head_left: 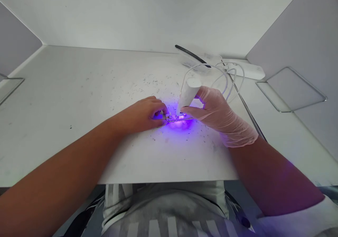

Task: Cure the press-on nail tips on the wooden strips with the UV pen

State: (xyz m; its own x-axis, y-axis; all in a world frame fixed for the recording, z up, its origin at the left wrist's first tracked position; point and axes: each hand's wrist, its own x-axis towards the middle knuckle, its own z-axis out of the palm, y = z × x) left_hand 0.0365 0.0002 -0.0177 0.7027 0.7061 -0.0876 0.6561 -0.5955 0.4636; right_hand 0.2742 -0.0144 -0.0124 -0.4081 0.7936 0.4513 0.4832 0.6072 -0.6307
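Observation:
My bare left hand (146, 113) pinches the left end of a small, narrow strip-like piece (171, 117) just above or on the white table; which of the two I cannot tell. Shiny bits show along the piece, but the glare hides its details. My right hand (215, 108), in a thin clear glove, is closed around a white corded UV lamp (189, 92). The lamp tilts with its narrow end down, close over the piece, and violet light spreads around it. My right thumb lies near the piece's right end; whether it touches is unclear.
White cable (235, 85) loops from the lamp to a white power strip (248, 70) at the back right. A clear container (188, 59) and a black strip (192, 55) lie near the back wall. Dark specks litter the table (66, 89). Wire frames (290, 111) stand at both sides.

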